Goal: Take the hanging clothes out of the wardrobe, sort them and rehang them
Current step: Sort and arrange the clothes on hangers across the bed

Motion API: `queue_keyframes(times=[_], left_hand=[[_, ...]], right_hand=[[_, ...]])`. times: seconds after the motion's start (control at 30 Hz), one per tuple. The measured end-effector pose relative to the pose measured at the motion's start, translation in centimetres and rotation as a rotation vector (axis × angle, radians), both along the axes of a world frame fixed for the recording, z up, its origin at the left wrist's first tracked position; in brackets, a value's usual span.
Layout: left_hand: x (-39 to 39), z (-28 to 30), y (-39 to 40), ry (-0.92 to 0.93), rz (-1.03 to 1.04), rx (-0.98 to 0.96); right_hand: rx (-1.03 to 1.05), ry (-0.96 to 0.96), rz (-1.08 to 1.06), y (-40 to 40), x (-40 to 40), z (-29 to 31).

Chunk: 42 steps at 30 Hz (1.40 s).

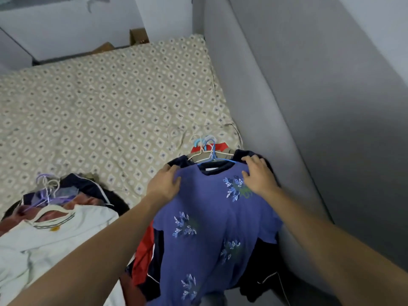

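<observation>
Patterned beige bedding [106, 102] lies bare across the far bed; a near-left pile, topped by a white shirt [55, 235], stays apart. Outstretched, the left hand [165, 184] pinches the blue leaf-printed shirt [212, 228] at its shoulder; the right hand [258, 175] grips the other, beside a grey upholstered panel [276, 107].

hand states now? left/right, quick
Left hand: grips the left shoulder of the blue floral shirt, fingers curled on the fabric.
Right hand: grips the shirt's right shoulder, near the collar.
</observation>
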<state>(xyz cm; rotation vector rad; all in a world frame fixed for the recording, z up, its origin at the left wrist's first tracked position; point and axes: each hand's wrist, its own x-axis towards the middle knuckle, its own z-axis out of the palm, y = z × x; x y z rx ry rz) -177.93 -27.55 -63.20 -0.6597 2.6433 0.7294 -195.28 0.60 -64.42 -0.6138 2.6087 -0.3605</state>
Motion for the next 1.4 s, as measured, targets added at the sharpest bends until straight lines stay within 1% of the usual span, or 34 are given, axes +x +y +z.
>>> queue_keyframes(times=[0.07, 0.17, 0.3, 0.4, 0.57, 0.67, 0.83, 0.93, 1.03, 1.1, 1.27, 1.33, 1.4], left_hand=[[1.5, 0.0, -0.3, -0.014, 0.001, -0.005], [4.3, 0.6, -1.2, -0.052, 0.019, -0.022], [9.6, 2.1, -3.2, -0.083, 0.078, -0.112], [14.4, 3.3, -5.3, -0.104, 0.158, -0.15], [23.7, 5.3, -9.3, -0.162, 0.314, -0.187], [30.3, 5.3, -12.0, -0.169, 0.408, -0.188], [40.7, 2.3, -18.3, -0.193, 0.498, -0.155], [45.2, -0.5, -22.9, -0.212, 0.5, -0.116], [48.1, -2.9, -28.3, -0.219, 0.469, -0.109], [49.0, -4.6, -32.4, -0.195, 0.459, -0.115], [48.5, -9.0, -41.3, -0.032, 0.433, -0.11], [47.8, -10.8, -43.6, -0.03, 0.421, -0.1], [47.4, -12.4, -44.9, -0.072, 0.411, -0.084]], right_hand=[[0.018, -0.011, 0.045, -0.7, 0.9, -0.3], [-0.008, -0.043, 0.134, -3.0, 2.6, -0.1], [-0.035, -0.08, 0.276, -8.2, 6.0, 1.1], [-0.087, -0.133, 0.332, -12.5, 9.7, 2.5], [-0.081, -0.189, 0.454, -19.5, 17.3, 4.2], [-0.116, -0.202, 0.529, -23.8, 22.9, 3.8], [-0.142, -0.226, 0.572, -30.8, 32.0, 1.3], [-0.107, -0.271, 0.552, -34.5, 36.2, -1.4], [-0.055, -0.301, 0.501, -39.0, 39.1, -4.2], [-0.047, -0.286, 0.481, -42.5, 40.0, -6.1], [-0.023, -0.219, 0.392, -48.7, 39.5, -10.5], [0.021, -0.213, 0.39, -49.9, 39.4, -11.8], [0.087, -0.197, 0.399, -50.4, 39.4, -13.1]])
